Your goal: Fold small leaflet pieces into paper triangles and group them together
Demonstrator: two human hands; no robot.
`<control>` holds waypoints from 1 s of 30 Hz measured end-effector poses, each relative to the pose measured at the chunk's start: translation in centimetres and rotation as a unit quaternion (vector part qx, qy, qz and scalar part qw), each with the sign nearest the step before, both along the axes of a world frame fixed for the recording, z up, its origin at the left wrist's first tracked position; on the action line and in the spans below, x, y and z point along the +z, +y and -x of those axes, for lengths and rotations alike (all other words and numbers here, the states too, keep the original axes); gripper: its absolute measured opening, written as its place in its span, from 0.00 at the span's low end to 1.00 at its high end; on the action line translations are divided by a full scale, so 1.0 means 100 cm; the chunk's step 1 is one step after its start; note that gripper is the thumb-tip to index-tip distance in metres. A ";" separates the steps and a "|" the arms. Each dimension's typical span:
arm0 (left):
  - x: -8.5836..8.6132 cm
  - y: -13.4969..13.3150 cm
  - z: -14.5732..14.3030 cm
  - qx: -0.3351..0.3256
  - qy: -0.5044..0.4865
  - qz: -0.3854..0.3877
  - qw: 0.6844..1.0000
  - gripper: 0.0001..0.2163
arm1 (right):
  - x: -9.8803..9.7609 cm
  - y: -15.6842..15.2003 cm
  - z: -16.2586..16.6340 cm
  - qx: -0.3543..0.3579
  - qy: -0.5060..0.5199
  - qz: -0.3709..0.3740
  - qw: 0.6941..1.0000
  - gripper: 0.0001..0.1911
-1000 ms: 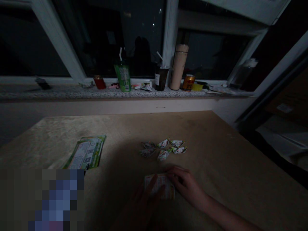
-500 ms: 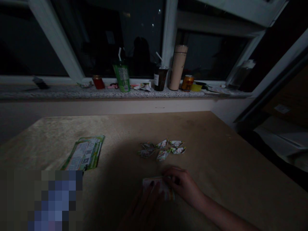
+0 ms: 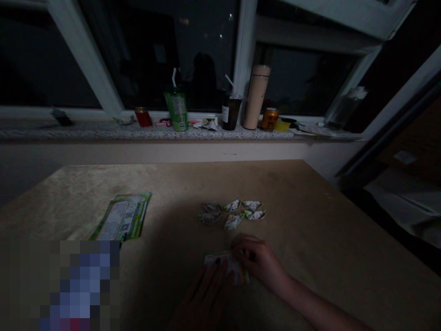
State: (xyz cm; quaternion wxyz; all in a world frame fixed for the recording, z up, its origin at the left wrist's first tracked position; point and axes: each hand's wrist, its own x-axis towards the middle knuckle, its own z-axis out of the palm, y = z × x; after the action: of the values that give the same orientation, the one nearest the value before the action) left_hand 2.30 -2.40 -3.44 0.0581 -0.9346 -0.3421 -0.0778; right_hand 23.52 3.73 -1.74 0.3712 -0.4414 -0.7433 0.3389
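Note:
A small printed paper (image 3: 241, 272) lies on the tabletop near its front, in deep shadow. My left hand (image 3: 206, 292) rests on it with fingers stretched out and lying flat. At the paper's upper right edge, my right hand (image 3: 257, 257) has its thumb and fingers pinched together on the sheet. Just beyond the hands sit several small folded paper pieces (image 3: 234, 220), pointed at the ends, in two rough rows. They carry similar green and white print.
A stack of green printed leaflets (image 3: 129, 216) lies on the wooden table (image 3: 179, 179) at left. The granite windowsill (image 3: 203, 135) holds a green cup (image 3: 178, 110), a dark drink cup (image 3: 230, 112), a beige flask (image 3: 257, 96) and an orange can (image 3: 269, 119). A blurred patch covers the lower left.
The view has shifted slightly. Both hands stay on the paper; my right hand has moved slightly left along its edge.

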 end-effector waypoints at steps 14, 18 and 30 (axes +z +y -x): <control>0.006 -0.001 -0.001 0.006 -0.012 0.038 0.999 0.33 | -0.002 0.003 0.001 0.010 -0.001 -0.005 1.000 0.06; 0.015 0.002 -0.002 0.011 -0.019 0.053 0.998 0.32 | -0.003 0.005 0.002 0.012 0.005 -0.013 1.000 0.07; 0.020 0.006 0.002 0.033 -0.011 0.114 0.993 0.36 | -0.004 0.005 0.001 0.013 -0.007 0.000 1.000 0.06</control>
State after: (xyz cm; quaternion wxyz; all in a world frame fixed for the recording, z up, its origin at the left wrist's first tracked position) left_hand 2.09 -1.83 -1.44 -0.0506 -0.9226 -0.3796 -0.0469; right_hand 23.39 4.21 -2.14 0.3614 -0.4341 -0.7515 0.3409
